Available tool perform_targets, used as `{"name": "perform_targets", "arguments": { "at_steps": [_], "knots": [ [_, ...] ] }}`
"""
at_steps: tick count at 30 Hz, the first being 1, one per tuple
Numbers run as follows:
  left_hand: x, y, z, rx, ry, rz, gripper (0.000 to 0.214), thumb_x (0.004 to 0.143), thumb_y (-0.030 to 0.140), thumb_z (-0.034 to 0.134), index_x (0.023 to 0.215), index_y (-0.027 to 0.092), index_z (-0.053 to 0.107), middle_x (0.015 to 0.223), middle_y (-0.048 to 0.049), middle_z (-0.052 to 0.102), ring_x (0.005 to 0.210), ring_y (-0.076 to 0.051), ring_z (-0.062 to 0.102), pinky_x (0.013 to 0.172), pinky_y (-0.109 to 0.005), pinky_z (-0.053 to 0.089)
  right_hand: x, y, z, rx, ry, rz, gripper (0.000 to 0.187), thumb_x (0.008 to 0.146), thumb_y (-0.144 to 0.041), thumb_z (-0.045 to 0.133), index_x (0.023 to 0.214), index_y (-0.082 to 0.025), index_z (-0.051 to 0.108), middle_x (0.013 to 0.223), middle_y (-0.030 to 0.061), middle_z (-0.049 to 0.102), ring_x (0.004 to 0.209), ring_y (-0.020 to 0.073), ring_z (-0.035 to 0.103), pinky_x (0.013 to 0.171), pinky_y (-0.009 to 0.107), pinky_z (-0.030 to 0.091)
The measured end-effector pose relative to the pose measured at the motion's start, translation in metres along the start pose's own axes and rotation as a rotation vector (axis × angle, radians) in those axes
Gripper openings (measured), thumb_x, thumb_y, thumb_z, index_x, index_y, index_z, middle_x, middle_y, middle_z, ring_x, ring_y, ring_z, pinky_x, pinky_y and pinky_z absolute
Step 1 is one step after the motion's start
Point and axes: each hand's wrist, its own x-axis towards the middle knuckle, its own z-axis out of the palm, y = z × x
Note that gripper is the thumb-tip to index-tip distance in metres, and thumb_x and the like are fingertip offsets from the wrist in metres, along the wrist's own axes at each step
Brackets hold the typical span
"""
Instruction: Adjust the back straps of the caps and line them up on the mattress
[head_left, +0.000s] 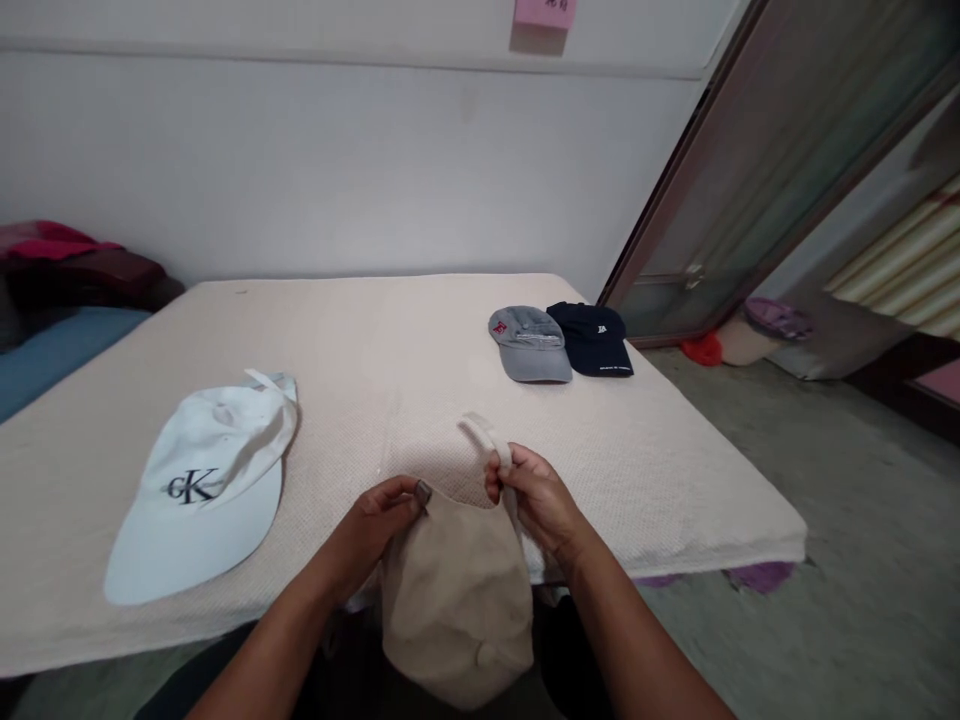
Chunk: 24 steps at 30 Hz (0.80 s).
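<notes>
A beige baseball cap (pixel 461 590) hangs at the front edge of the covered surface, its top button toward me and its back opening facing away. My left hand (pixel 386 515) pinches the cap's edge at the left of that opening. On the other side, my right hand (pixel 536 490) grips the cap's back strap (pixel 484 432), whose loose end sticks up and to the left. To the left lies a white cap (pixel 217 480) with black letters on its front, crown partly collapsed. Farther off at the right, a grey cap (pixel 531 345) lies against a navy cap (pixel 596 340).
A cream textured cover (pixel 360 340) spreads over the wide flat surface. A pale wall (pixel 337 170) with a pink note (pixel 545 12) stands behind it. Blue and red fabric lies at the far left. On the right are a glass door (pixel 690 200) and a bin (pixel 757 335) on the floor.
</notes>
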Motion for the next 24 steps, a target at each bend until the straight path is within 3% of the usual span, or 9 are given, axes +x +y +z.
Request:
{"name": "perform_targets", "arguments": {
  "at_steps": [7,12,16,18,24],
  "knots": [
    [-0.001,0.001,-0.007,0.039,0.019,-0.047,0.017,0.071,0.030,0.072,0.081,0.017,0.069,0.071,-0.0008,0.064,0.060,-0.010,0.054,0.057,-0.020,0.040,0.002,-0.015,-0.011,0.173,0.111,-0.100,0.009,0.079,-0.026,0.061,0.083,-0.018,0.061,0.055,-0.0048,0.046,0.042,0.0068,0.033,0.045,0.022,0.028],
    [-0.004,-0.001,-0.004,-0.007,0.035,-0.046,0.013,0.070,0.027,0.070,0.078,0.017,0.067,0.062,0.0018,0.059,0.051,-0.008,0.051,0.049,-0.019,0.036,-0.001,-0.022,-0.016,0.221,0.113,-0.128,0.014,0.075,-0.021,0.062,0.089,-0.019,0.062,0.062,-0.0025,0.051,0.049,0.0083,0.041,0.047,0.022,0.032],
    [-0.003,-0.003,0.001,-0.051,0.060,-0.063,0.010,0.067,0.025,0.068,0.071,0.017,0.064,0.057,0.0030,0.056,0.046,-0.008,0.048,0.044,-0.019,0.034,-0.004,-0.021,-0.013,0.201,-0.001,-0.046,0.010,0.076,-0.025,0.061,0.083,-0.018,0.061,0.053,-0.0062,0.041,0.039,0.0047,0.024,0.039,0.019,0.022],
    [-0.003,-0.002,0.003,-0.088,0.063,-0.063,0.011,0.066,0.025,0.068,0.070,0.016,0.063,0.057,0.0026,0.056,0.047,-0.009,0.049,0.045,-0.019,0.035,-0.007,-0.016,-0.008,0.124,-0.093,0.047,0.019,0.083,-0.036,0.056,0.082,-0.017,0.061,0.047,-0.0080,0.035,0.037,0.0040,0.017,0.037,0.019,0.018],
    [-0.002,-0.003,0.001,-0.190,-0.026,-0.036,0.018,0.066,0.024,0.072,0.080,0.015,0.065,0.069,-0.0023,0.065,0.058,-0.013,0.057,0.056,-0.023,0.044,-0.012,-0.004,0.007,-0.210,-0.305,0.258,0.034,0.084,-0.044,0.054,0.077,-0.012,0.063,0.051,-0.0040,0.044,0.040,0.0042,0.029,0.037,0.018,0.016]
  ]
}}
